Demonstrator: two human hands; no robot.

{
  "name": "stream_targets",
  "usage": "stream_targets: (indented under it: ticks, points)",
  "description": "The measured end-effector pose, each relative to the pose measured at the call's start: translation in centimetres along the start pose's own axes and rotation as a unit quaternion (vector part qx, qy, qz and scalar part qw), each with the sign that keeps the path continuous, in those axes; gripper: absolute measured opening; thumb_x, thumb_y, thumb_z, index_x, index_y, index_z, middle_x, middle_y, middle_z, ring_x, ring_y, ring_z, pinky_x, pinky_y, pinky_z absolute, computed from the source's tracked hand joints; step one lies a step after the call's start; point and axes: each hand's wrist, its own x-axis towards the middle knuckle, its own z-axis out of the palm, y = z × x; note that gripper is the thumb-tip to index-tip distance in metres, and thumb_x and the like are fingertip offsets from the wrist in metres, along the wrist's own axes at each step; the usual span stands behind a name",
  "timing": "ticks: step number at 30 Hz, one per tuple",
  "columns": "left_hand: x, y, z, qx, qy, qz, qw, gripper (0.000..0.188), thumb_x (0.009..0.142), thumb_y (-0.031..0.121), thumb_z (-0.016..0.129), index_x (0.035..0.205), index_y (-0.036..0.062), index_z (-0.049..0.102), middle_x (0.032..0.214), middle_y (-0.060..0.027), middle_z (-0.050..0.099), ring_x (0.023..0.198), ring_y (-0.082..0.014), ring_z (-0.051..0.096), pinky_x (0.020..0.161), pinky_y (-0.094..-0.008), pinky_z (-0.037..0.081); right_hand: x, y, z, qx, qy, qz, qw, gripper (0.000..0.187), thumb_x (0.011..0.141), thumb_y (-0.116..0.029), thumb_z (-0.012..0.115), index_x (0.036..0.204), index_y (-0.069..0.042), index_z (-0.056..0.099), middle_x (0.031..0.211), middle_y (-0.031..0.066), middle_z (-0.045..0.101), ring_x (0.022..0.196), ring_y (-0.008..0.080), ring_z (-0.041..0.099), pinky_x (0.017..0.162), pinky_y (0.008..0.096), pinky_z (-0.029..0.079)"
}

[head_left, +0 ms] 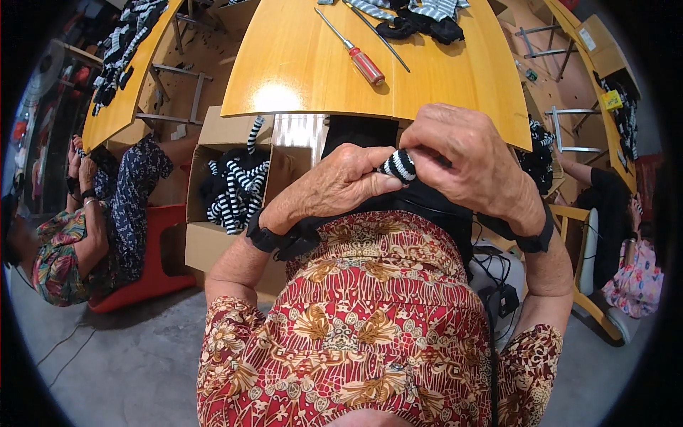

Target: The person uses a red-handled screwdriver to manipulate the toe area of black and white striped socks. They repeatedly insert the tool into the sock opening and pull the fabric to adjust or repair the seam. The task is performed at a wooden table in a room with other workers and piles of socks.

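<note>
A small black-and-white striped knitted piece (400, 166) is between my two hands, held in front of my lap by the table's near edge. My left hand (341, 178) is closed on it, thumb below and fingers above, and covers much of it. Against its other end, the fingers of my right hand (469, 156) are curled in and pinching. What lies inside the right fingers is mostly hidden, so the piece's full shape does not show.
On the wooden table (299, 64) lie a screwdriver (364, 62) with a red handle, a thin dark rod (380, 39) and a striped knitwear pile (427, 18). A cardboard box (206, 245) of striped knitwear stands at left. Other people sit at both sides.
</note>
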Motion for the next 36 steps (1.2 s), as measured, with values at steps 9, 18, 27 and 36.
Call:
stream_targets:
  ticks: [9,18,27,36]
  points:
    - [-0.9,-1.2,0.4,-0.02,0.045,0.013,0.999,0.033,0.091,0.031,0.065,0.103,0.0008,0.063,0.084,-0.0054,0.066,0.077,-0.0126,0.061,0.07,-0.0277,0.048,-1.3,1.3,0.5,0.205,0.038,0.093,0.974,0.011,0.082,-0.006,0.065,0.092,-0.002,0.067,0.078,0.002,0.062,0.066,0.0073,0.056,0.059,0.0218,0.044]
    - [-1.1,-1.1,0.3,-0.08,0.049,0.082,0.992,0.025,0.093,0.025,0.062,0.101,0.0012,0.064,0.071,-0.0009,0.057,0.067,-0.0072,0.048,0.06,-0.0256,0.041,-1.1,0.1,0.9,0.133,0.024,-0.061,0.989,0.024,0.072,0.001,0.074,0.095,-0.003,0.066,0.086,0.0069,0.062,0.079,0.0217,0.06,0.069,0.0317,0.049]
    - [-2.2,-0.5,-0.8,-0.247,0.138,0.002,0.959,0.031,0.095,0.031,0.059,0.103,0.0021,0.065,0.072,0.0044,0.056,0.062,-0.0023,0.043,0.057,-0.0181,0.037,-1.0,1.1,2.8,0.04,-0.074,-0.069,0.994,0.011,0.079,-0.006,0.07,0.085,-0.002,0.062,0.081,0.0108,0.059,0.077,0.0241,0.06,0.067,0.033,0.048]
    - [-0.3,-3.1,-2.1,-0.467,0.225,0.018,0.855,0.048,0.095,0.021,0.059,0.136,0.0064,0.04,0.086,-0.0115,0.063,0.068,-0.0146,0.061,0.069,-0.0309,0.052,8.3,11.9,7.6,-0.203,0.155,-0.033,0.966,0.025,0.089,-0.024,0.059,0.106,-0.005,0.06,0.092,0.0147,0.06,0.083,0.0343,0.061,0.076,0.0428,0.051]
